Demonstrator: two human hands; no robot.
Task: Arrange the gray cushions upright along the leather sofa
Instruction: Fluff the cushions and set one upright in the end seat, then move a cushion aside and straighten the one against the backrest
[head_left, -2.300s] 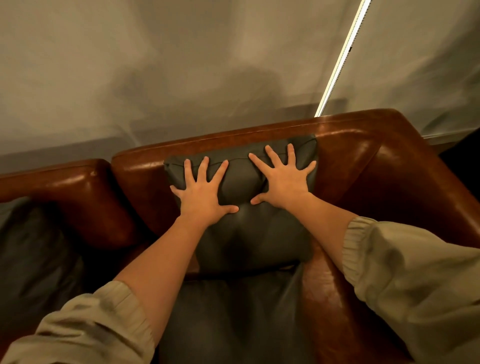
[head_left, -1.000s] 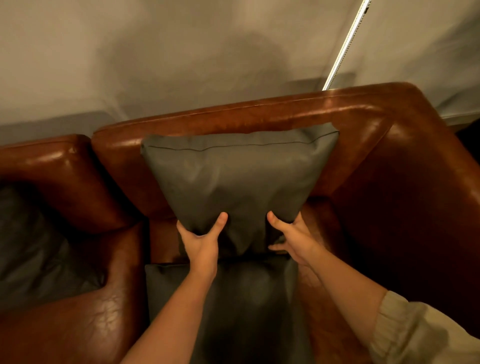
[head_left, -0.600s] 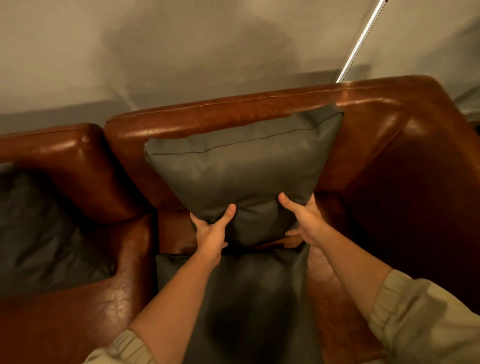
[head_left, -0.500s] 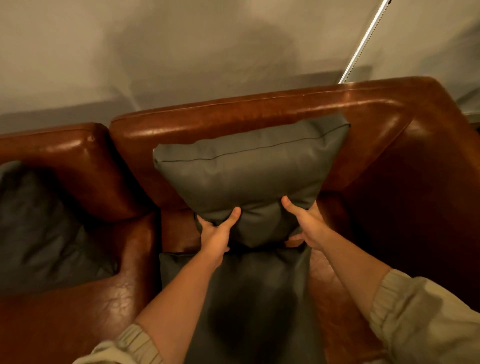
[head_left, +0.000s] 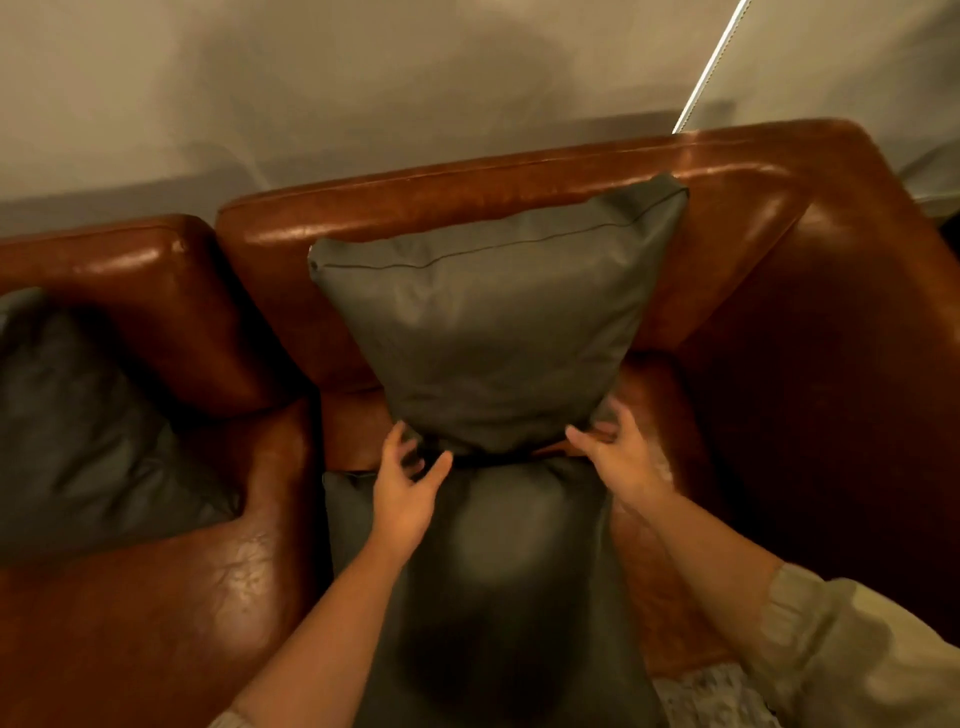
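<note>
Both hands, left (head_left: 402, 491) and right (head_left: 621, 457), are loosely curling half-open at the bottom corners of the cushion (head_left: 493, 332) leaning upright against the sofa (head_left: 779, 218), grip unclear.

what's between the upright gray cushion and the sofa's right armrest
Only bare brown leather: in the head view, nothing sits between the upright cushion and the right armrest.

An upright cushion (head_left: 493, 332) leans against the sofa backrest (head_left: 467, 197), its lower corners at the left hand (head_left: 408, 493) and right hand (head_left: 621, 462) — one corner each. Just below the hands, a second cushion (head_left: 519, 582) lies flat on the seat. Right of the grip rises the armrest (head_left: 841, 322); well left of it, a third cushion (head_left: 88, 431) lies on the neighbouring seat.
</note>
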